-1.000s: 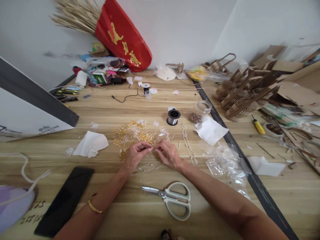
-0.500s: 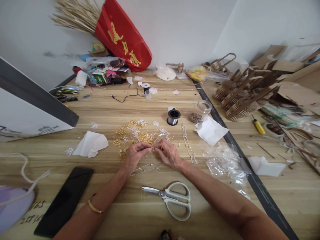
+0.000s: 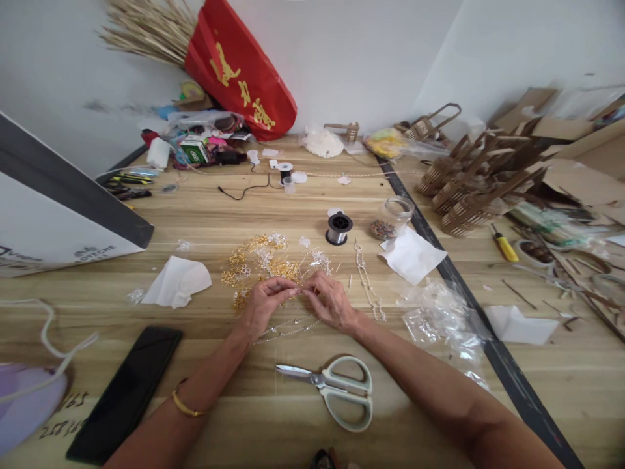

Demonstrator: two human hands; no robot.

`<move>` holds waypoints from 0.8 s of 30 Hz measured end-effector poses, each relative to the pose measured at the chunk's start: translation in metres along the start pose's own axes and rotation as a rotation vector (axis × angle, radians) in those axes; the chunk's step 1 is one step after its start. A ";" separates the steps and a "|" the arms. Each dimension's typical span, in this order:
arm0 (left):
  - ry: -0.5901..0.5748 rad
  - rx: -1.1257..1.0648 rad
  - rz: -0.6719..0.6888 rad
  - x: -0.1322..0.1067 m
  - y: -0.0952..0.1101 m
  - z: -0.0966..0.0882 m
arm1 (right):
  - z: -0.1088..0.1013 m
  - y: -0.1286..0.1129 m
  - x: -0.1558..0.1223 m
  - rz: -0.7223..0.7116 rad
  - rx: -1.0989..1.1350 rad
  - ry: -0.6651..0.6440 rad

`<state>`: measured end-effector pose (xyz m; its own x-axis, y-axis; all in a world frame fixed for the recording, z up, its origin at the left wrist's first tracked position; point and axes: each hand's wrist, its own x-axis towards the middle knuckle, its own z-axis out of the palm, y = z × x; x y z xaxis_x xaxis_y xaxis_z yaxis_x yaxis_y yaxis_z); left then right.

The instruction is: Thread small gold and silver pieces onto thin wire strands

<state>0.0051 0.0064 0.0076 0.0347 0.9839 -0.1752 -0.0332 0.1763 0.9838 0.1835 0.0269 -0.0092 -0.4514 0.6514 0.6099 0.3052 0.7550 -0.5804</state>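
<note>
My left hand [image 3: 268,301] and my right hand [image 3: 327,299] meet fingertip to fingertip over the table, both in a pinch. Whatever sits between the fingertips is too small to make out. Just beyond them spreads a pile of gold and silver jewelry findings [image 3: 283,268]. Beneath the hands lies a silver chain [image 3: 286,333], partly covered by them. Another silver chain [image 3: 364,277] stretches out to the right of my right hand. Closer to me rests a pair of scissors [image 3: 322,381] with pale handles, its blades pointing left.
A wire spool [image 3: 338,229] and a glass jar [image 3: 393,218] of beads stand farther back. Clear plastic bags [image 3: 444,319] and white paper [image 3: 413,254] lie right. At left are a black phone [image 3: 125,394], a paper sheet [image 3: 176,282] and a large white box [image 3: 58,215].
</note>
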 end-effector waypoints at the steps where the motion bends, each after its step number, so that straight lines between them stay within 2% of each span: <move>1: 0.001 0.003 0.000 0.000 0.000 0.000 | 0.000 0.000 0.000 -0.001 0.001 0.001; 24: 0.000 0.013 -0.010 -0.003 0.008 0.003 | 0.002 0.001 -0.002 -0.008 -0.010 -0.017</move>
<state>0.0079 0.0050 0.0160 0.0352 0.9820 -0.1854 -0.0195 0.1862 0.9823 0.1829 0.0267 -0.0123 -0.4675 0.6444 0.6052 0.3099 0.7606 -0.5705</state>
